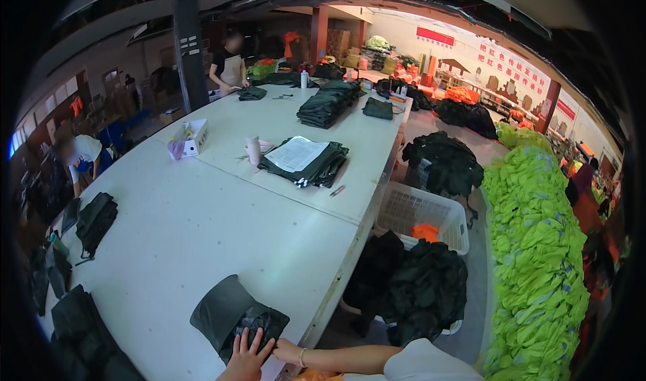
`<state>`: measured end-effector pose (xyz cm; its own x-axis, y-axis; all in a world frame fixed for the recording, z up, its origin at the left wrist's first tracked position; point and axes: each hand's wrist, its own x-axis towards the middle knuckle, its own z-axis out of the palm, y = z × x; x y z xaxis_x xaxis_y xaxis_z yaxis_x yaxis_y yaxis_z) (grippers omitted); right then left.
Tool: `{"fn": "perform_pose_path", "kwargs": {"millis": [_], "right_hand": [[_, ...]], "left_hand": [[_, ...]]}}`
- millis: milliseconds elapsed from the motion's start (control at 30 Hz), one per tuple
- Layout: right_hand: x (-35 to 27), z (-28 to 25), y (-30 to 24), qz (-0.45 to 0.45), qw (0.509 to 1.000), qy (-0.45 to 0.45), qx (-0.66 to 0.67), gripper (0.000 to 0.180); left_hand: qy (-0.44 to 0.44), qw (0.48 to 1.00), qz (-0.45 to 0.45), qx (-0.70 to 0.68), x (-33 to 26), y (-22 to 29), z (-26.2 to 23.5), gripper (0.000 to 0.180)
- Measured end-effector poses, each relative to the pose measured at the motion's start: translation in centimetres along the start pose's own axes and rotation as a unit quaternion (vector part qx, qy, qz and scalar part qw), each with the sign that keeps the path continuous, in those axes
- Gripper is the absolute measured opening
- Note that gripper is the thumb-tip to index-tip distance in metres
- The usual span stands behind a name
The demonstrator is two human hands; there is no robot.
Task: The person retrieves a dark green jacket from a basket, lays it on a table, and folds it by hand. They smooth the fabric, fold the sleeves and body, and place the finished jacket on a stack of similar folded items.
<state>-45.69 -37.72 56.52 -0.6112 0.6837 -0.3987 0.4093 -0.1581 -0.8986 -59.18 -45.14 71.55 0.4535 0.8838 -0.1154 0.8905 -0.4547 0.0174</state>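
Left hand (246, 354) lies flat, fingers spread, on the dark garment (235, 314) at the table's (202, 226) near edge. Right hand (286, 349) grips the garment's right corner, I judge; fingers partly hidden. Basket (431, 213) and black pile (417, 287) sit below the edge. Risk: a sideways tug could drag the fold over the edge.
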Motion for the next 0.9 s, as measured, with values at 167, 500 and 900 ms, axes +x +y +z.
{"fn": "perform_pose_path", "kwargs": {"millis": [167,500,900], "right_hand": [[-0.9,-1.4,-3.6,-0.029,1.0,-0.01,-0.002,0.028],[-0.3,-3.5,-4.1,-0.083,0.995,-0.017,-0.051,0.028],[-0.5,-4.4,-8.1,-0.066,0.992,-0.073,-0.076,0.023]], "left_hand": [[0.125,0.984,-0.096,0.081,0.8,1.5,2.0,0.067],[0.125,0.974,-0.156,0.103,2.4,0.3,1.2,0.061],[0.118,0.974,-0.142,0.132,1.4,-2.4,0.5,0.064]]}}
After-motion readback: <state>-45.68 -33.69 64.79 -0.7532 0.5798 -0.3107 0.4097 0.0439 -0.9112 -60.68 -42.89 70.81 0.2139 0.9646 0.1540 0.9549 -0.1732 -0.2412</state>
